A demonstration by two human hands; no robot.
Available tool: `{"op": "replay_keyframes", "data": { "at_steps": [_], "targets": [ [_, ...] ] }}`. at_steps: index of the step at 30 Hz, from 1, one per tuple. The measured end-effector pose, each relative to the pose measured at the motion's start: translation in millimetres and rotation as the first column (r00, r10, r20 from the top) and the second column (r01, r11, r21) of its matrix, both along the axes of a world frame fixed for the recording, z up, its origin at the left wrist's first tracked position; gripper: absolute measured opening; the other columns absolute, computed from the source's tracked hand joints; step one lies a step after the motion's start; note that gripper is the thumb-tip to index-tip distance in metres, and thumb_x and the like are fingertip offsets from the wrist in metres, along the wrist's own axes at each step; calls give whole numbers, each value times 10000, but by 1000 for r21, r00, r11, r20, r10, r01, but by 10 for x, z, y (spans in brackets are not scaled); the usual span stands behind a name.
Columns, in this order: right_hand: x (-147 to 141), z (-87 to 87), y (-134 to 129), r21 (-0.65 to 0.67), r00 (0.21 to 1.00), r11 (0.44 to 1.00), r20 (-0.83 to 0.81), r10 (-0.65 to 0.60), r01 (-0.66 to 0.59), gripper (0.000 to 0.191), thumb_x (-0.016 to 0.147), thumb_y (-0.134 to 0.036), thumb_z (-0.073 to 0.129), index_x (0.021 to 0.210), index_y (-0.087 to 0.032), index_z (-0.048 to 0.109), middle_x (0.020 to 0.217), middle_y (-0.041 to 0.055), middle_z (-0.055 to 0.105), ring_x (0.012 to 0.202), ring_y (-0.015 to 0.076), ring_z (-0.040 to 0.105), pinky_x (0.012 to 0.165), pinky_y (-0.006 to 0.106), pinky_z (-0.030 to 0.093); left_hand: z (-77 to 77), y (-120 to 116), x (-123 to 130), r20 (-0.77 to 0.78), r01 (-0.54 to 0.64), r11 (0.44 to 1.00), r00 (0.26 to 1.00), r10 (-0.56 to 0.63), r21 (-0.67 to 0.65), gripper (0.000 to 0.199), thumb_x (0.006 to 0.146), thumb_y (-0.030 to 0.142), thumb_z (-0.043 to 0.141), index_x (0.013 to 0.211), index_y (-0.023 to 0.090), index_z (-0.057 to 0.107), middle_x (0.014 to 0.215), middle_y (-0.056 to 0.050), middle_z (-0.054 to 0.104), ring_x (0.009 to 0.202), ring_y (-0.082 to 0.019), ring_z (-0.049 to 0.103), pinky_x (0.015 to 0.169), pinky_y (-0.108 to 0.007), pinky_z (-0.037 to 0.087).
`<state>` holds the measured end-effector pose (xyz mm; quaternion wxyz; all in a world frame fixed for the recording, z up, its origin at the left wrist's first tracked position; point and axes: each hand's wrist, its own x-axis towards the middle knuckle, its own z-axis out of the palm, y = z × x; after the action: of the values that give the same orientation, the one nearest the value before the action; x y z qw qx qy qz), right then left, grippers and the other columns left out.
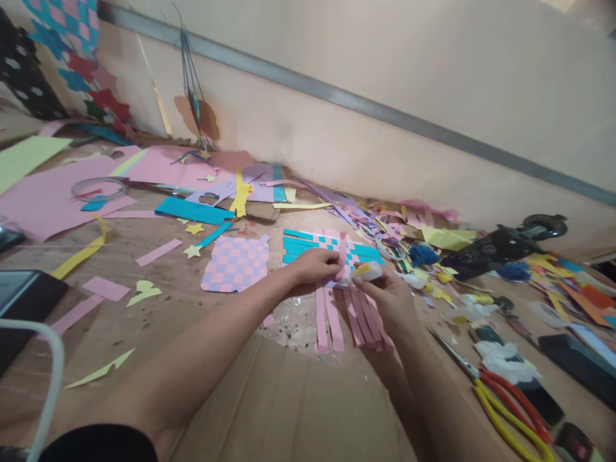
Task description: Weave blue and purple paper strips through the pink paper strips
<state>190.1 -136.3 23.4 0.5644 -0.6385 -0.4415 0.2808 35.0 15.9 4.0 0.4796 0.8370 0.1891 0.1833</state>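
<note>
A woven paper piece with blue strips [298, 246] running sideways and pink strips [359, 317] hanging toward the front lies beneath both hands. My left hand [320, 264] is closed at its upper middle, its fingers pinching a raised pink strip [342, 250]. My right hand [385, 292] grips a small white glue bottle [369, 271] with a yellow label, tilted with its tip toward the weave near the left fingers. A finished-looking pink and purple woven square [235, 263] rests flat to the left of the weave.
Scissors [481, 375] with red and yellow handles lie at the right front, near more glue bottles [471, 312]. Paper scraps [385, 221] pile up behind the weave. Pink sheets [62, 189] cover the back left. A black box [36, 301] stands at the left edge; cardboard [289, 410] is in front.
</note>
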Motion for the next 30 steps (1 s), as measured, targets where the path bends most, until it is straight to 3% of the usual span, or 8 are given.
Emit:
{"op": "replay_keyframes", "data": {
  "at_steps": [10, 22, 30],
  "targets": [
    [-70, 8, 44, 11, 941, 987, 301, -155, 159, 391, 698, -536, 886, 797, -200, 712, 708, -20, 639, 683, 192, 558, 659, 317, 430, -7, 0, 7, -3, -8, 1000, 1000, 8, 10, 129, 885, 278, 581, 842, 180, 654, 898, -48, 704, 824, -192, 613, 706, -286, 435],
    [-128, -16, 92, 25, 906, 976, 366, -212, 218, 364, 718, -533, 854, 766, -200, 716, 715, -25, 596, 696, 189, 538, 648, 311, 418, -33, 11, 25, 7, -7, 1000, 1000, 7, 18, 130, 875, 265, 578, 868, 179, 675, 917, -48, 712, 843, -202, 633, 719, -288, 451],
    [-237, 34, 119, 75, 925, 970, 292, -242, 230, 332, 690, -492, 836, 673, -205, 672, 664, -38, 541, 656, 168, 488, 620, 303, 369, -107, 17, 46, 53, -14, 999, 998, 16, -34, 113, 833, 248, 566, 808, 183, 654, 842, -33, 675, 798, -189, 608, 712, -286, 463]
  ]
}}
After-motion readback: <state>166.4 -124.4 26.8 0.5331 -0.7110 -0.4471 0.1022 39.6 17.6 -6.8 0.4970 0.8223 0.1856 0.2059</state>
